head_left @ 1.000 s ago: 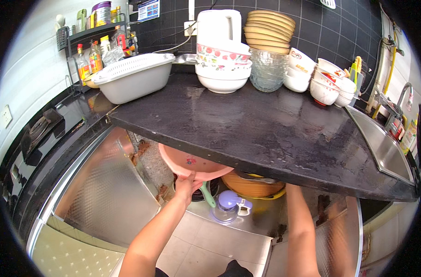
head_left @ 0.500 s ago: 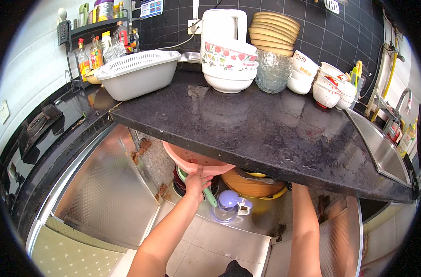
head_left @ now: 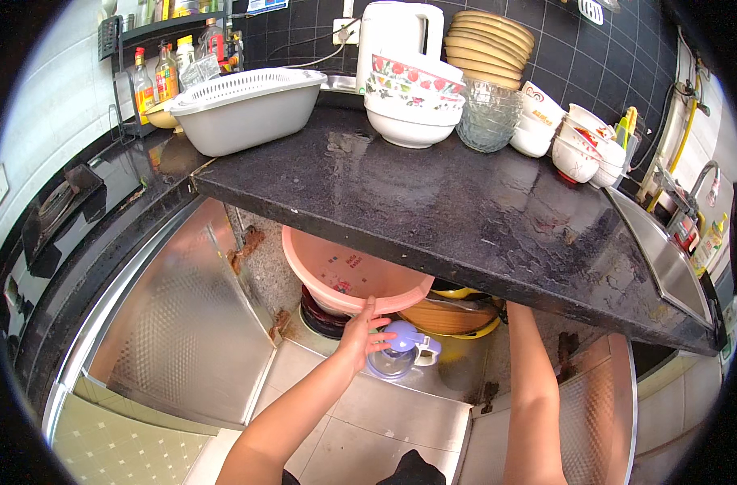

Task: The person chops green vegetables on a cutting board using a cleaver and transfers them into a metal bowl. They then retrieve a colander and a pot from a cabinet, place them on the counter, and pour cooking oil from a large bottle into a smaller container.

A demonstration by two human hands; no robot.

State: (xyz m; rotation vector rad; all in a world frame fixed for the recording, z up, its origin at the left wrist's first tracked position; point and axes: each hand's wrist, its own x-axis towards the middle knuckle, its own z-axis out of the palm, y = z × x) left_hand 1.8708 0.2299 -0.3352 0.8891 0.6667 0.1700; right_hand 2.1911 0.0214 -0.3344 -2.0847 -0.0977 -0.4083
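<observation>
Fingers (head_left: 381, 336) of left hand (head_left: 357, 338): spread, at rim of pink basin (head_left: 368, 275), beneath front edge of counter (head_left: 417, 194); right hand: hidden, cannot tell.

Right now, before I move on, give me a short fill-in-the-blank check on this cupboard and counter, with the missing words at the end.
1. The left hand is at the rim of the ____ basin.
2. The right forearm goes under the black countertop, so the right hand is ____ from view.
3. The clear jug has its handle on its ____ side in the picture.
4. The grey tub stands ____ of the stacked white bowls.

Missing words: pink; hidden; right; left.
</observation>
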